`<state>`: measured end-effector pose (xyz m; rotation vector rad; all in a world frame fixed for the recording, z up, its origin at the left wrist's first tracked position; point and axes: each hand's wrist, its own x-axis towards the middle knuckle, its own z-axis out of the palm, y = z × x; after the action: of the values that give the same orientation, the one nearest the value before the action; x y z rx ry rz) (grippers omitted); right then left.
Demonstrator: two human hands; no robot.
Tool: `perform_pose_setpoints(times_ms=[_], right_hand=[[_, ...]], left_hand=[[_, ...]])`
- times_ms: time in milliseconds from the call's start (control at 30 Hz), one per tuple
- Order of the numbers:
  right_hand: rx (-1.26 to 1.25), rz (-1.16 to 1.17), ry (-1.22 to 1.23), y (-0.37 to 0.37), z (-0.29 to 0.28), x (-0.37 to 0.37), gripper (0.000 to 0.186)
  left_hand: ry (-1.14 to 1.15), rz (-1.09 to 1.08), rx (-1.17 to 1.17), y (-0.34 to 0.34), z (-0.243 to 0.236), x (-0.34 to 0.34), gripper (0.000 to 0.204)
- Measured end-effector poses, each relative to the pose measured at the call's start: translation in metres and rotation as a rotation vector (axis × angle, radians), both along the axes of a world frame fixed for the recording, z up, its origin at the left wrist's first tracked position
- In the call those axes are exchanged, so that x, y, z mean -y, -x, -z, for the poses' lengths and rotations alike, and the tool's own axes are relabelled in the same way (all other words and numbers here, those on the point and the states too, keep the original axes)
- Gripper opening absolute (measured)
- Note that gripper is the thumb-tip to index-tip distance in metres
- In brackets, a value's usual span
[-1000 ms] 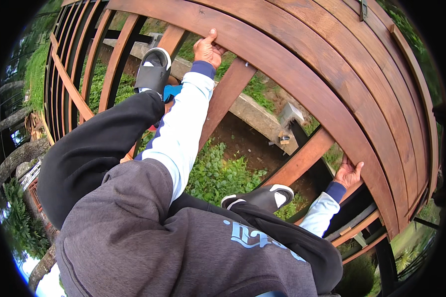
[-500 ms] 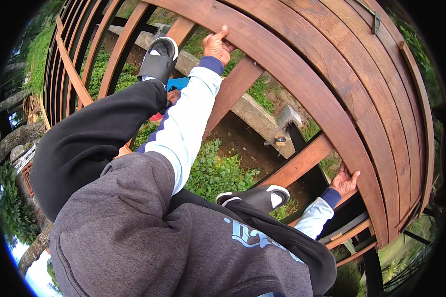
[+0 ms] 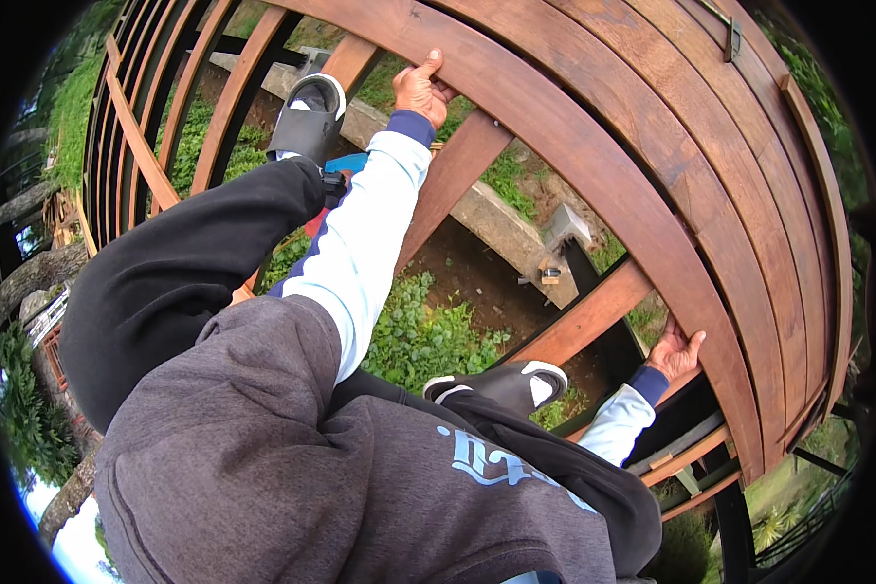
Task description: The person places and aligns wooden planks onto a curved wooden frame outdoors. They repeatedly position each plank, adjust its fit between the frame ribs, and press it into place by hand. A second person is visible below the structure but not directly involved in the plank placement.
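My left hand (image 3: pixel 428 86) is shut on the edge of a long reddish-brown plank (image 3: pixel 565 146), thumb on top and fingers curled under. My right hand (image 3: pixel 676 352) grips that plank farther down at the right, also thumb on top. Bare wooden joists (image 3: pixel 584 316) cross beneath it. My feet wear dark slides, the left (image 3: pixel 307 127) up near a joist, the right (image 3: pixel 496 389) low in the middle beside another. Behind my left sleeve are a blue object (image 3: pixel 348 163) and something red and dark, too hidden to make out.
Several fitted deck boards (image 3: pixel 764 214) curve along the right. Open slatted framing (image 3: pixel 156 136) spans the upper left, with a loose diagonal board across it. Through the gaps show a concrete beam (image 3: pixel 487 219), a concrete post (image 3: pixel 566 226), soil and plants (image 3: pixel 419 321). Tree limbs (image 3: pixel 24 273) stand at far left.
The view has shifted slightly, moving plank and hands a little in the picture. Both hands keep their grip. A dark item now shows more beside the blue object behind my left sleeve.
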<state>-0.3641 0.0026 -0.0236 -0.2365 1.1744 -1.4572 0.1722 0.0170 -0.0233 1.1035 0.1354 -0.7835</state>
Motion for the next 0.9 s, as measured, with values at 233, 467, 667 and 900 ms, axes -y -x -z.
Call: perform_pose_setpoints(times_ms=[233, 467, 667, 900], right_hand=[[-0.022, -0.022, 0.011, 0.003, 0.004, -0.001, 0.056], [0.01, -0.043, -0.012, 0.003, 0.002, -0.002, 0.051], [0.009, -0.03, 0.001, 0.003, 0.002, -0.002, 0.049], [0.042, -0.049, -0.014, -0.003, -0.002, -0.002, 0.048]], left_hand=[[0.007, 0.016, 0.011, -0.001, 0.001, -0.001, 0.04], [-0.005, 0.027, -0.024, -0.001, -0.005, -0.003, 0.044], [-0.003, 0.051, -0.036, 0.001, -0.009, -0.002, 0.044], [0.023, 0.054, -0.036, -0.007, 0.0, -0.005, 0.042]])
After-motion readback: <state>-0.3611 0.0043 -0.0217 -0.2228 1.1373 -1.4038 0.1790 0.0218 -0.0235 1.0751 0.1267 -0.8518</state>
